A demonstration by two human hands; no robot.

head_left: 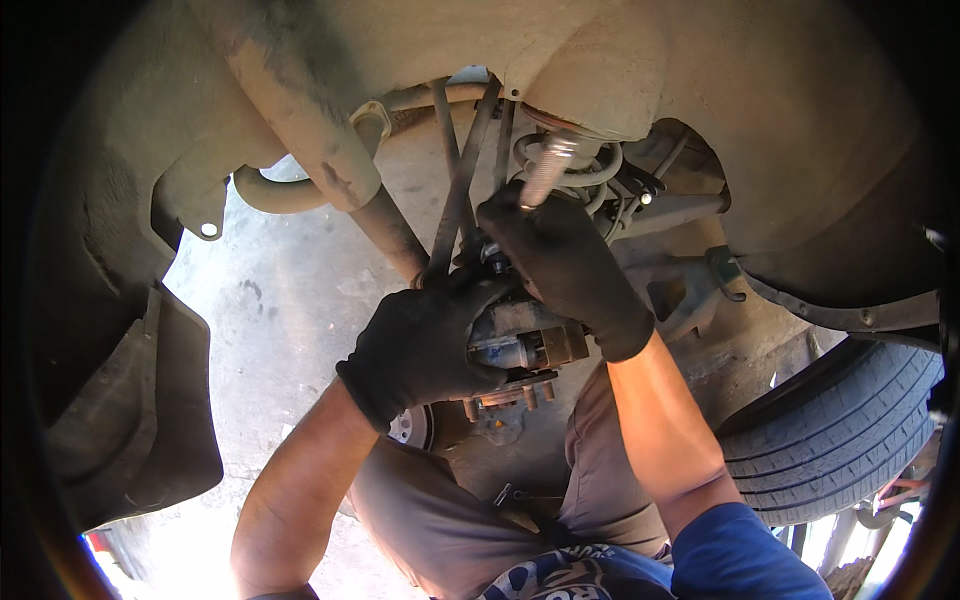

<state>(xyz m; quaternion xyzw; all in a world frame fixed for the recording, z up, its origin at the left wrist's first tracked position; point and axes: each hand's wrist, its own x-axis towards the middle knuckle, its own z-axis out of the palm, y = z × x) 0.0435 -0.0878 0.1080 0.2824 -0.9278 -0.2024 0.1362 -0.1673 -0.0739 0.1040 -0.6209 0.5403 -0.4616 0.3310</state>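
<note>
A wheel hub with several rusty studs hangs at the middle, below the car's wheel arch. Above it sits a brake caliper with a grey cylinder and a brown block at its side. My left hand, in a black glove, is closed around the caliper's left side, thumb above and fingers below. Gloved in black too, my right hand is a fist around a tool handle, whose shiny ribbed end sticks up past the knuckles. Between the hands shows a small dark metal fitting; the tool's working end is hidden.
A coil spring and suspension arm lie behind my right hand. The strut tube slants down from the upper left. A loose tyre stands at right. My knees are below the hub, above the concrete floor.
</note>
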